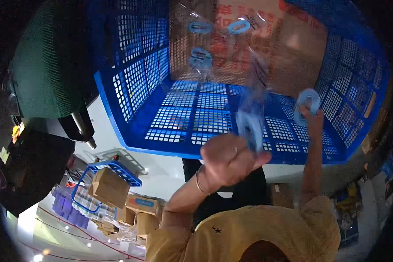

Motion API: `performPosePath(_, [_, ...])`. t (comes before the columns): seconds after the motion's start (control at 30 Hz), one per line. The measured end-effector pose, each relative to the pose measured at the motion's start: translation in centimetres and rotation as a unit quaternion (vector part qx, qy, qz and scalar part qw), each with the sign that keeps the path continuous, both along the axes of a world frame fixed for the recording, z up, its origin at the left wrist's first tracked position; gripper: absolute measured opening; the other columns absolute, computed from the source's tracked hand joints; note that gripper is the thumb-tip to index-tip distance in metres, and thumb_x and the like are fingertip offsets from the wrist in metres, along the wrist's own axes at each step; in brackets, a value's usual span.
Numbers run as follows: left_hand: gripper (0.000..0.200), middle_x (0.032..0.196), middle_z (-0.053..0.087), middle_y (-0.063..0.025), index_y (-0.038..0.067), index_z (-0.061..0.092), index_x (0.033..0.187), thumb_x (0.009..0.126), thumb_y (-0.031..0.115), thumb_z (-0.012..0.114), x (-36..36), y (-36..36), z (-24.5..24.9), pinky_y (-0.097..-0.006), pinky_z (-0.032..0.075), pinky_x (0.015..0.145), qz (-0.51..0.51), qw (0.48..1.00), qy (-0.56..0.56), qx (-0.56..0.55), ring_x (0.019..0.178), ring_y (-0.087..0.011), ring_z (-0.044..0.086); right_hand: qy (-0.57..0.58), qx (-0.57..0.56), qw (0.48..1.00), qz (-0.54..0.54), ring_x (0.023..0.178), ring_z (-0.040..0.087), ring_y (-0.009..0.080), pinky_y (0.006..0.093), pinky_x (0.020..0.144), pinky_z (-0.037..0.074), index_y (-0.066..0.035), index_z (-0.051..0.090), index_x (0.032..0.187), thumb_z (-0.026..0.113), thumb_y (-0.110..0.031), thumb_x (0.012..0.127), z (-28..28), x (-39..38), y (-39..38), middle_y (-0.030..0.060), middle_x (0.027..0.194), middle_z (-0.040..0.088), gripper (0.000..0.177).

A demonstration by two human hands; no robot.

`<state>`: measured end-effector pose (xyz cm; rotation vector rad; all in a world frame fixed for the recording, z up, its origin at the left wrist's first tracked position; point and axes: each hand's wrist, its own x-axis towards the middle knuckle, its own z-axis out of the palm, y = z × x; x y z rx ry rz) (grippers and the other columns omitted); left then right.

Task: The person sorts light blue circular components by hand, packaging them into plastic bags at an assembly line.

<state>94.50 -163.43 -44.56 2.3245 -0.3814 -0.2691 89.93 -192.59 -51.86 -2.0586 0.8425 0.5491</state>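
Note:
My left hand (229, 159), with a ring and a bracelet, is closed on a clear plastic bag (255, 98) holding a light-blue oval item (250, 129). The bag is blurred and hangs over the near side of a blue plastic crate (161, 151). To the right, my right hand (312, 120) grips a light-blue ring-shaped item (309, 102) inside the crate's outline. Other light-blue items in clear wrapping, one oval (200, 27), one oval (239, 27) and one less distinct (201, 57), are over the brown cardboard (292, 48) in the crate.
A dark green padded object (43, 70) with a metal rod (81, 124) stands at the left. Below it are a blue trolley (118, 168), cardboard boxes (110, 187) and purple items (67, 209). Another cardboard box (281, 195) sits on the floor beyond the crate's near edge.

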Motion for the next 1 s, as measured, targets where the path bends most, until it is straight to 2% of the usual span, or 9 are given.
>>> performPosePath(0.13, [0.016,0.058,0.048,-0.0004,0.009,0.056,0.066,0.077,0.012,0.066,1.9,-0.6,-2.2,-0.0283,0.032,0.041,-0.044,0.998,-0.012,0.036,0.044,-0.0149,0.037,0.036,-0.007,0.998,-0.042,0.060,0.055,0.0126,0.0220,0.057,0.043,-0.003,0.065,0.083,0.071,-0.018,0.072,-0.2,0.1,-0.8,0.0003,0.070,0.061,0.020])
performPosePath(0.23, [0.016,0.056,0.047,-0.0008,0.009,0.055,0.066,0.078,0.013,0.065,3.8,-2.1,-1.3,-0.0288,0.032,0.041,-0.029,0.996,-0.051,-0.063,0.044,-0.0155,0.038,-0.044,0.006,0.998,-0.038,0.057,0.051,0.0094,0.0229,0.054,0.042,-0.003,0.067,0.079,0.071,-0.020,0.072,-0.8,0.2,-0.5,0.0020,0.067,0.062,0.019])
performPosePath(0.3, [0.016,0.056,0.047,-0.0010,0.009,0.055,0.066,0.078,0.013,0.065,2.9,-1.7,0.4,-0.0289,0.032,0.040,-0.025,0.995,-0.045,-0.081,0.044,-0.0157,0.038,-0.052,0.025,0.998,-0.038,0.056,0.050,0.0084,0.0233,0.054,0.041,-0.004,0.067,0.078,0.072,-0.021,0.072,-0.6,-1.6,0.7,0.0025,0.066,0.062,0.019])
performPosePath(0.43, [0.013,0.057,0.048,-0.0019,0.010,0.057,0.068,0.079,0.012,0.063,2.5,-3.9,1.1,-0.0294,0.032,0.041,-0.020,0.965,-0.114,-0.235,0.044,-0.0163,0.038,-0.141,0.061,0.988,-0.012,0.057,0.051,0.0088,0.0242,0.056,0.041,-0.004,0.067,0.081,0.070,-0.021,0.074,-2.3,-2.1,-0.1,0.0026,0.067,0.062,0.019])
performPosePath(0.57, [0.012,0.057,0.048,-0.0015,0.010,0.057,0.067,0.078,0.011,0.063,2.3,-3.3,0.8,-0.0294,0.035,0.043,-0.001,0.986,-0.040,-0.163,0.045,-0.0156,0.040,-0.080,0.038,0.992,-0.085,0.059,0.053,0.0093,0.0247,0.058,0.042,-0.003,0.066,0.086,0.069,-0.019,0.075,1.7,-1.2,1.7,0.0027,0.069,0.062,0.020])
performPosePath(0.63, [0.012,0.057,0.048,-0.0013,0.010,0.057,0.067,0.078,0.010,0.063,3.4,-3.3,-0.9,-0.0294,0.035,0.043,0.003,0.990,-0.033,-0.140,0.046,-0.0154,0.040,-0.077,0.030,0.991,-0.108,0.059,0.053,0.0094,0.0248,0.059,0.042,-0.003,0.066,0.087,0.068,-0.019,0.075,1.0,0.5,1.5,0.0027,0.070,0.063,0.020])
performPosePath(0.8, [0.013,0.059,0.052,-0.0016,0.010,0.058,0.066,0.077,0.009,0.063,2.4,-2.6,-1.6,-0.0297,0.037,0.044,-0.093,0.990,-0.018,-0.108,0.046,-0.0153,0.042,-0.024,0.012,0.993,-0.117,0.059,0.054,0.0107,0.0234,0.058,0.042,-0.003,0.065,0.091,0.068,-0.017,0.075,0.8,0.7,1.0,0.0032,0.074,0.063,0.022])
performPosePath(0.93, [0.011,0.062,0.056,-0.0044,0.008,0.060,0.068,0.079,0.009,0.060,0.5,-2.6,0.1,-0.0298,0.038,0.045,0.027,0.977,-0.087,-0.192,0.048,-0.0169,0.045,-0.049,0.010,0.994,-0.093,0.059,0.054,0.0111,0.0230,0.057,0.042,-0.003,0.065,0.090,0.069,-0.018,0.075,1.0,-0.3,1.0,0.0030,0.073,0.063,0.021])
performPosePath(1.0, [0.009,0.065,0.058,-0.0059,0.007,0.062,0.071,0.080,0.008,0.060,-1.4,-1.5,-6.3,-0.0294,0.037,0.043,-0.009,0.995,0.013,-0.102,0.047,-0.0180,0.045,-0.060,0.031,0.990,-0.121,0.059,0.054,0.0111,0.0230,0.057,0.042,-0.003,0.065,0.090,0.069,-0.018,0.075,1.6,-0.7,1.9,0.0029,0.073,0.063,0.021])
